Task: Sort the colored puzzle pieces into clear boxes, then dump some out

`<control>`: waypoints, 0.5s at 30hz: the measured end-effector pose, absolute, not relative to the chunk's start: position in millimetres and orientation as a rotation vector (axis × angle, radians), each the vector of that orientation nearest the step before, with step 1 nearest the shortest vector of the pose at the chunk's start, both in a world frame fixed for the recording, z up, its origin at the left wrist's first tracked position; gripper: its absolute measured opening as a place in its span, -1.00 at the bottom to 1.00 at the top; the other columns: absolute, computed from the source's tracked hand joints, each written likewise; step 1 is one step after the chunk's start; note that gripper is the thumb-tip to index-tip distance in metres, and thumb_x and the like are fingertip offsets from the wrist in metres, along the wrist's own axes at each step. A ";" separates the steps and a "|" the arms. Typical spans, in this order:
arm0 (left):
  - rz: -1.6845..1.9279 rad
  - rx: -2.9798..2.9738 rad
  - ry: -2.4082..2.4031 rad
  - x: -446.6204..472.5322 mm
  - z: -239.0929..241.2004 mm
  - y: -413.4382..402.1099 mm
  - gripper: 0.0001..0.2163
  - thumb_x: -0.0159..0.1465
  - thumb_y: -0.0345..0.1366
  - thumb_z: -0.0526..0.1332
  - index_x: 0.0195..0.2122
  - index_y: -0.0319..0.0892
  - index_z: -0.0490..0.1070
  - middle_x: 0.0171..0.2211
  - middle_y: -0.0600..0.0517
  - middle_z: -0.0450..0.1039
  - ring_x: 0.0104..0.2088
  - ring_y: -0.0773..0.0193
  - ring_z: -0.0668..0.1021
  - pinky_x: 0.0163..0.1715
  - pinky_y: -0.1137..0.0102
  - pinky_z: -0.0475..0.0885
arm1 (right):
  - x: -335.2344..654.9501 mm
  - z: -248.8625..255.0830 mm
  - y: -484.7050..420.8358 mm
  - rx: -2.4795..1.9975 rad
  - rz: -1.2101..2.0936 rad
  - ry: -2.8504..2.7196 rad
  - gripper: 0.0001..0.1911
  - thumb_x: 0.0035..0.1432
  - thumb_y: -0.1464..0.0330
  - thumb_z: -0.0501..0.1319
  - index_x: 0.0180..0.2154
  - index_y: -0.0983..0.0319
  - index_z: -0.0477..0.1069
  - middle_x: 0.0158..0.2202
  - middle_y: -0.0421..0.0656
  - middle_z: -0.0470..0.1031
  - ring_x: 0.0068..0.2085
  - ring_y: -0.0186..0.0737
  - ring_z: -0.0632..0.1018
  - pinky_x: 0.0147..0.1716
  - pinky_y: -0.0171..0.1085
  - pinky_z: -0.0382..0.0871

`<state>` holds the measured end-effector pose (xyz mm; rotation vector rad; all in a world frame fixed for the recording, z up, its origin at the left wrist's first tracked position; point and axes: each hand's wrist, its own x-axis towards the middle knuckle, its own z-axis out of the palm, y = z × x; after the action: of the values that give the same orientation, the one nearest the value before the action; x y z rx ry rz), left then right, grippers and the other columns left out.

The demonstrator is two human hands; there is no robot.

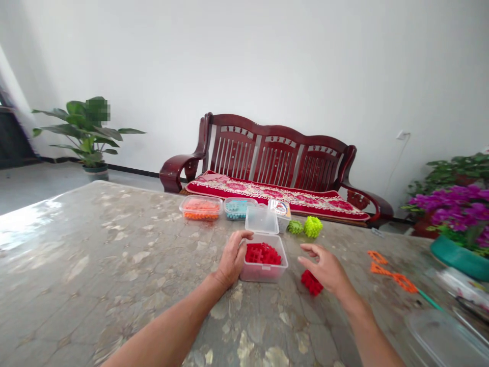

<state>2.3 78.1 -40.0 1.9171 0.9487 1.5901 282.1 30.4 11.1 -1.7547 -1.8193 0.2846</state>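
A clear plastic box (263,273) with red interlocking pieces (263,253) inside stands on the table before me, its lid (262,220) tipped back at the far side. Against the box's left wall, my left hand (233,257) grips the side and rim. My right hand (323,262) hovers to the right of the box, thumb and fingers apart, with nothing between them. Just below that hand, partly covered by it, a bumpy red block (311,283) made of joined pieces rests on the table.
Behind the box stand a tub of orange pieces (201,208), a tub of blue pieces (240,208) and a labelled box (280,210). A dark green ball (295,227) and a lime ball (313,227) sit beside them. Orange shapes (393,275) and a teal flowerpot (460,257) are at right.
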 end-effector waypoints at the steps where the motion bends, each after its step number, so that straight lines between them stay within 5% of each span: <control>1: 1.589 1.920 0.951 2.1 -40.5 78.4 -0.75 0.31 -0.42 -0.04 -0.08 -0.14 0.36 -0.18 -0.03 0.44 -0.10 0.20 0.47 -0.02 0.28 0.34 | 289.6 10.8 28.2 -1.838 0.303 -1.870 -0.49 -0.01 0.19 0.26 -0.01 0.24 0.46 -0.03 -0.02 0.53 -0.07 -0.03 0.54 -0.05 -0.12 0.38; 7: 1.593 1.937 0.969 0.9 -39.9 77.9 -0.75 0.30 -0.43 -0.05 -0.11 -0.14 0.37 -0.19 -0.01 0.44 -0.11 0.19 0.47 -0.03 0.29 0.33 | 296.1 12.6 15.7 -2.189 0.329 -2.086 -0.14 -0.28 0.26 0.42 0.15 0.21 0.34 0.12 0.05 0.41 0.12 0.16 0.41 0.06 -0.01 0.27; 15: 1.592 1.965 0.963 0.9 -40.5 78.4 -0.75 0.32 -0.43 -0.06 -0.11 -0.14 0.37 -0.19 -0.01 0.43 -0.10 0.20 0.46 -0.03 0.28 0.33 | 288.2 6.6 17.6 -2.301 0.227 -2.092 -0.30 -0.29 0.41 0.37 0.02 0.21 0.42 0.04 0.07 0.47 0.01 0.18 0.51 -0.10 -0.08 0.37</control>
<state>0.9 78.4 -40.5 1.9650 0.9629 1.5922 288.2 17.6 6.6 -2.3009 -2.0916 0.2265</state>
